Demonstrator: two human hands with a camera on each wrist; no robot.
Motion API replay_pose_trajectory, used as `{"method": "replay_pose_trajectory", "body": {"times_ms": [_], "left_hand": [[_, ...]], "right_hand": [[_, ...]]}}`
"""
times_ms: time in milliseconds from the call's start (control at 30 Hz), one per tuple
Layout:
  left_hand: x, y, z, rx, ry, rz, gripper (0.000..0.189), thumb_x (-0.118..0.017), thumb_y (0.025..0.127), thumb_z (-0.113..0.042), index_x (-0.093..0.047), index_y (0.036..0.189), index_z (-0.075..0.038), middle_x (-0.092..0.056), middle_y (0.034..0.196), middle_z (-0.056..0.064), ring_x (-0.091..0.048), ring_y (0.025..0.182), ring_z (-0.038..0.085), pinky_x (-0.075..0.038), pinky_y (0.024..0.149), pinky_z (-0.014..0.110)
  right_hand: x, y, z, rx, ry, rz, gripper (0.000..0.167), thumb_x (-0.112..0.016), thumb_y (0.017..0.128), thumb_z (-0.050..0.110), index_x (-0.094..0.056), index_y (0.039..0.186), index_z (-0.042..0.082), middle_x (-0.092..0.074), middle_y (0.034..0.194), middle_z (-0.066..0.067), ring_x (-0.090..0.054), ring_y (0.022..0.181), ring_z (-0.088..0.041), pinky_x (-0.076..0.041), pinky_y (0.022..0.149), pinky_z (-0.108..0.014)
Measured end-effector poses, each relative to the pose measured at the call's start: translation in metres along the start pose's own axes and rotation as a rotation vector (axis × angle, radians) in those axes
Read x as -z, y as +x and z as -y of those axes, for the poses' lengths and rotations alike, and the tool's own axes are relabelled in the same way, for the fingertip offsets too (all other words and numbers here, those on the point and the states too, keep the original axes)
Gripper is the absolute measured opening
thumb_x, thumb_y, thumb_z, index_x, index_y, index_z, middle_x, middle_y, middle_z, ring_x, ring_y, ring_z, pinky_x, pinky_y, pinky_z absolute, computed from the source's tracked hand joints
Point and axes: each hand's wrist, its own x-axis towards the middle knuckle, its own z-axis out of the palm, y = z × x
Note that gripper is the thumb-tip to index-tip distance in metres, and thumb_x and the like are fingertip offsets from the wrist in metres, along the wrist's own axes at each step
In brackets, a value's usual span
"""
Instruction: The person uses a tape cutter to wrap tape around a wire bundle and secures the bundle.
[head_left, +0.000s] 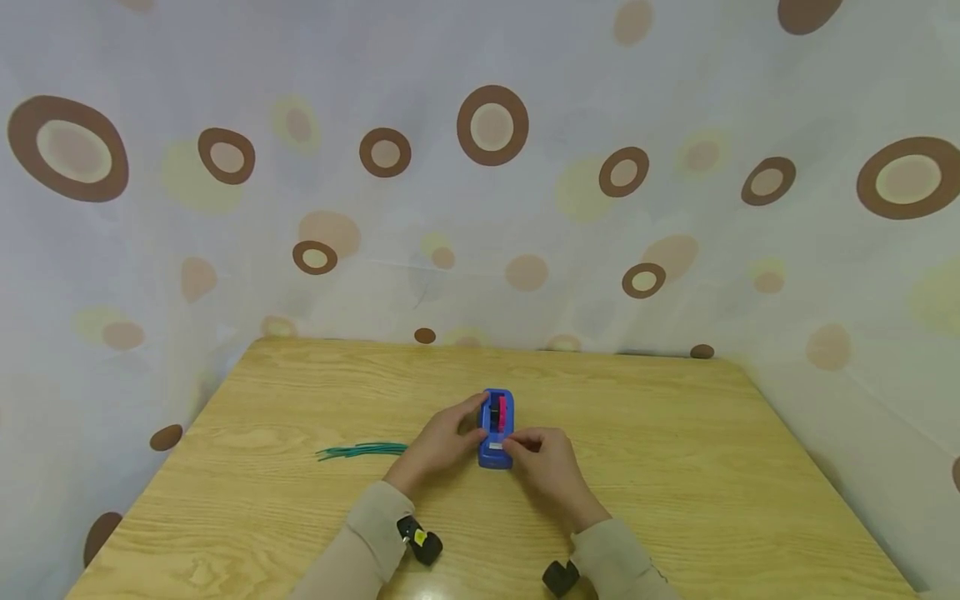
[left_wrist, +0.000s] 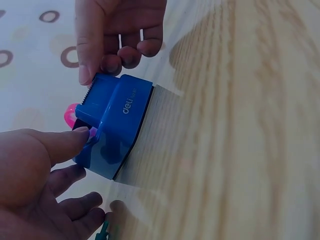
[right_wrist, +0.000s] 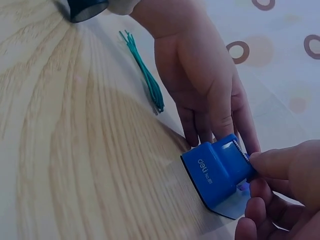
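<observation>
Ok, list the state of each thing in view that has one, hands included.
Blue plastic tape dispenser: upright on the pale wooden table.
Round pink wheel: seated inside the dispenser.
Bundle of thin green strands: lying on the table, apart from the dispenser.
Left hand: gripping the dispenser's side.
Right hand: thumb at the serrated edge; whether it pinches tape, I can't tell.

My place is a small screened-off work corner: a wood-grained desk bordered at the back and both sides by pale, creased sheeting printed with brown rings and beige spots. The blue tape dispenser gives it an office-like touch, though I can't tell home from office.
</observation>
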Motion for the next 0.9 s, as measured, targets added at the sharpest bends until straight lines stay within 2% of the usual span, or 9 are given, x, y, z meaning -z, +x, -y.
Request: {"method": "replay_pose_trajectory", "body": {"times_ms": [200, 367, 567, 767, 900], "left_hand": [[-0.001, 0.000, 0.000, -0.004, 0.006, -0.003, 0.059, -0.059, 0.101, -0.018, -0.035, 0.154, -0.018, -0.036, 0.155, 0.007, -0.032, 0.142, 0.027, -0.027, 0.113, 0.044], [-0.001, 0.000, 0.001, 0.002, 0.019, -0.008, 0.059, -0.060, 0.100, -0.019, -0.036, 0.154, -0.019, -0.036, 0.155, 0.006, -0.032, 0.142, 0.027, -0.027, 0.113, 0.043], [0.000, 0.001, 0.000, 0.018, 0.022, -0.006, 0.060, -0.060, 0.100, -0.021, -0.036, 0.154, -0.020, -0.035, 0.156, 0.005, -0.032, 0.143, 0.026, -0.027, 0.113, 0.043], [0.000, 0.000, 0.000, 0.024, 0.022, -0.009, 0.059, -0.061, 0.100, -0.021, -0.036, 0.154, -0.020, -0.036, 0.156, 0.005, -0.032, 0.142, 0.027, -0.028, 0.113, 0.043], [0.000, 0.000, -0.001, 0.028, 0.012, -0.019, 0.059, -0.062, 0.099, -0.021, -0.038, 0.153, -0.020, -0.037, 0.155, 0.005, -0.033, 0.142, 0.027, -0.029, 0.112, 0.044]], "right_hand": [[-0.001, 0.002, -0.002, -0.078, 0.040, -0.001, 0.014, -0.071, 0.093, 0.016, -0.078, 0.095, 0.004, -0.070, 0.086, -0.002, -0.057, 0.077, -0.016, -0.049, 0.065, -0.026], [-0.002, 0.005, -0.002, -0.111, 0.052, -0.011, 0.013, -0.071, 0.093, 0.017, -0.078, 0.095, 0.005, -0.069, 0.085, -0.002, -0.055, 0.077, -0.016, -0.048, 0.065, -0.027], [-0.006, 0.006, -0.002, -0.156, 0.118, -0.031, 0.012, -0.072, 0.091, 0.014, -0.077, 0.093, 0.003, -0.066, 0.085, -0.002, -0.053, 0.077, -0.016, -0.045, 0.062, -0.026], [-0.009, 0.005, 0.001, -0.179, 0.179, -0.064, 0.012, -0.073, 0.089, 0.010, -0.076, 0.093, -0.001, -0.066, 0.087, -0.004, -0.053, 0.080, -0.016, -0.045, 0.065, -0.025], [-0.011, 0.005, 0.002, -0.180, 0.209, -0.078, 0.011, -0.072, 0.089, 0.008, -0.075, 0.092, -0.003, -0.063, 0.083, -0.004, -0.051, 0.077, -0.015, -0.044, 0.060, -0.023]]}}
